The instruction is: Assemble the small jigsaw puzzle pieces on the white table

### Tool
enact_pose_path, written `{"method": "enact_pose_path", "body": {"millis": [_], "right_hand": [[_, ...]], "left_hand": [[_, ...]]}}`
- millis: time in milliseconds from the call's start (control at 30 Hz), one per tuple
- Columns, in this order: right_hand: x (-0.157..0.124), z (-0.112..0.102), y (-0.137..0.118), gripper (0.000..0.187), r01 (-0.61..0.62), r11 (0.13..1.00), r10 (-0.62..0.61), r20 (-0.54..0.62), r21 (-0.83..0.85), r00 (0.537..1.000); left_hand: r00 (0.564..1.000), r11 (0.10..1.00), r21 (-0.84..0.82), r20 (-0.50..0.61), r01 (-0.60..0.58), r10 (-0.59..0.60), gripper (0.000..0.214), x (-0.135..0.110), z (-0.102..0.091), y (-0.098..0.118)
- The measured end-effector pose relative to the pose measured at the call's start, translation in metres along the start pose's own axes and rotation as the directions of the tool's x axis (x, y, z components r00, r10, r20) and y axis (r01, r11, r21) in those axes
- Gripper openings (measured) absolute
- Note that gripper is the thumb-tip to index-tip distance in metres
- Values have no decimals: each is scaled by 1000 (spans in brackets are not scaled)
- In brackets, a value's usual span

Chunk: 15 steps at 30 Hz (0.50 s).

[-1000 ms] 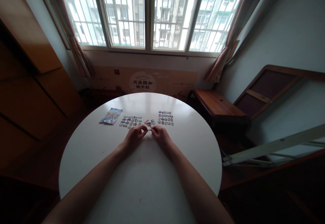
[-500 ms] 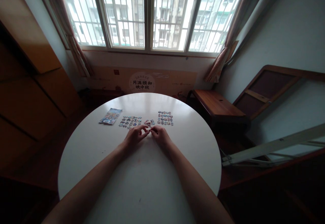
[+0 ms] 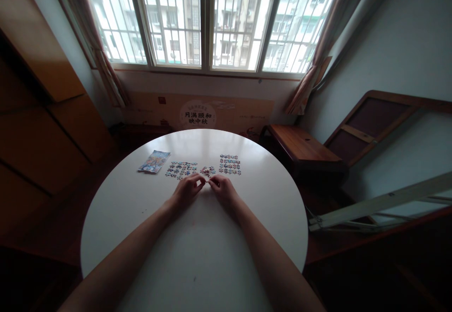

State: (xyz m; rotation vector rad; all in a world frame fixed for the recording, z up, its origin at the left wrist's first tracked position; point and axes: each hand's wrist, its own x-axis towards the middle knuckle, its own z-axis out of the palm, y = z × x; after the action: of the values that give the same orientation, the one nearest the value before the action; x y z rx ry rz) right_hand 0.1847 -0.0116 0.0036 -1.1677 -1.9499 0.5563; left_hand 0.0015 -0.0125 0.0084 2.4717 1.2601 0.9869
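Here, a puzzle piece [image 3: 207, 182] sits between the fingers [image 3: 213, 184].

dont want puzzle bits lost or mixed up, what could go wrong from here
The tiny dark piece that appears pinched between the bare left hand and bare right hand could slip away. The left hand is close to the left-side rows of small, knobbed, multicoloured jigsaw pieces, so a nudge might disarrange them. The multicoloured heap of jigsaw pieces lies just beyond both hands, so a sweep could scatter it into those rows.
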Motion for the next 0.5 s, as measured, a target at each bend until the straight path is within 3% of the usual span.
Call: {"method": "enact_pose_path", "body": {"millis": [267,500], "right_hand": [[0,1,2,14,2,1000,-2,11,-20,1000],[1,0,1,14,-6,1000,6,19,-11,1000]], "left_hand": [[1000,1000,21,-6,-14,14,13,0,0,0],[998,997,52,-19,59,-58,19,0,-4,4]]}}
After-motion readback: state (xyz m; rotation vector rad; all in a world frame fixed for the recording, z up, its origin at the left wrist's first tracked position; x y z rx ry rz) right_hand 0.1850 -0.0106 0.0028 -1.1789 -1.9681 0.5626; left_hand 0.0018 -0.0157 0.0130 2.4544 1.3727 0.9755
